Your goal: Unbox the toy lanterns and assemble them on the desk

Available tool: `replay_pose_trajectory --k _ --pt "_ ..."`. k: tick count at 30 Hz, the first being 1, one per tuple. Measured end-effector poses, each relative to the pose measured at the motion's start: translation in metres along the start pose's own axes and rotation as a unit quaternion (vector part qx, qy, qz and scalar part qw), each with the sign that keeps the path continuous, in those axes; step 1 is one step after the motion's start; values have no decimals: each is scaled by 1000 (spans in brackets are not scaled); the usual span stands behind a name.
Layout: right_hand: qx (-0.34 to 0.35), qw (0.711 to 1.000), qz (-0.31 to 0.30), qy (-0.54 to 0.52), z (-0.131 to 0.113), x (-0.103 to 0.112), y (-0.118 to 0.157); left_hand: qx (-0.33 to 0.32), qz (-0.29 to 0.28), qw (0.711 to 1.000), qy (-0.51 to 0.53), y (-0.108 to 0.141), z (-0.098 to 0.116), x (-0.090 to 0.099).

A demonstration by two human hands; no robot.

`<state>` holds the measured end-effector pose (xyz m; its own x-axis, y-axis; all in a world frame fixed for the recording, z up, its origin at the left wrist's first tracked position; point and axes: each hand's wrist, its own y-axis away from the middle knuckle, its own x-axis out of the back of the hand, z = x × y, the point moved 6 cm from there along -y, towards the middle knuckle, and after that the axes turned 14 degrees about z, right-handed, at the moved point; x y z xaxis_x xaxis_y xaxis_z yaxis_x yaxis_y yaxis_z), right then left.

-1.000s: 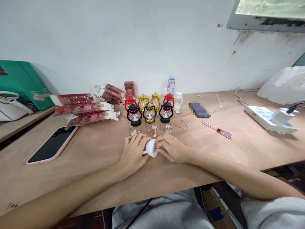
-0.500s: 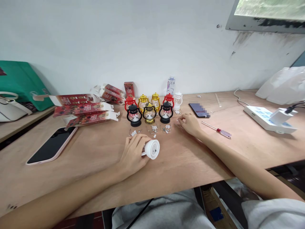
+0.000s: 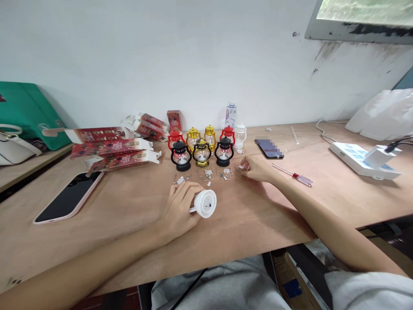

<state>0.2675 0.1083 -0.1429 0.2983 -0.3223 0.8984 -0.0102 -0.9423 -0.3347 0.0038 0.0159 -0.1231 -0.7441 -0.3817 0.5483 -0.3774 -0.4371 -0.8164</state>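
Observation:
My left hand (image 3: 181,209) is wrapped round a white lantern (image 3: 205,203), tipped on its side with its round base facing me. Farther right, my right hand (image 3: 254,168) has its fingertips pinched at a small white part (image 3: 240,167) with thin metal pieces, low over the table. Between and beyond my hands stand several small lanterns: a black one (image 3: 180,156) at the left, a gold one (image 3: 201,153), another black one (image 3: 224,152), and red, gold and white ones behind. Small white parts and bent wires (image 3: 225,173) lie in front of them.
A screwdriver (image 3: 301,178) and a dark phone (image 3: 269,148) lie right of my right hand. A power strip (image 3: 361,161) is farther right. At the left are a pink-cased phone (image 3: 69,198) and red boxes (image 3: 119,161). A bottle (image 3: 230,115) stands by the wall.
My right hand has shifted slightly left and down, and its fingers have closed on a small white part. The lantern in my left hand has turned slightly.

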Motion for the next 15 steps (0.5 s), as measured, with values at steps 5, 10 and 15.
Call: replay_pose_trajectory --k 5,10,15 --pt "1 998 42 -47 2 -10 -2 -9 11 1000 0 -1 1 2" --pt "111 966 219 -82 -19 -2 6 1 9 1000 9 -1 -2 2" --pt "242 872 375 -203 -71 26 53 6 7 1000 8 0 -3 3"
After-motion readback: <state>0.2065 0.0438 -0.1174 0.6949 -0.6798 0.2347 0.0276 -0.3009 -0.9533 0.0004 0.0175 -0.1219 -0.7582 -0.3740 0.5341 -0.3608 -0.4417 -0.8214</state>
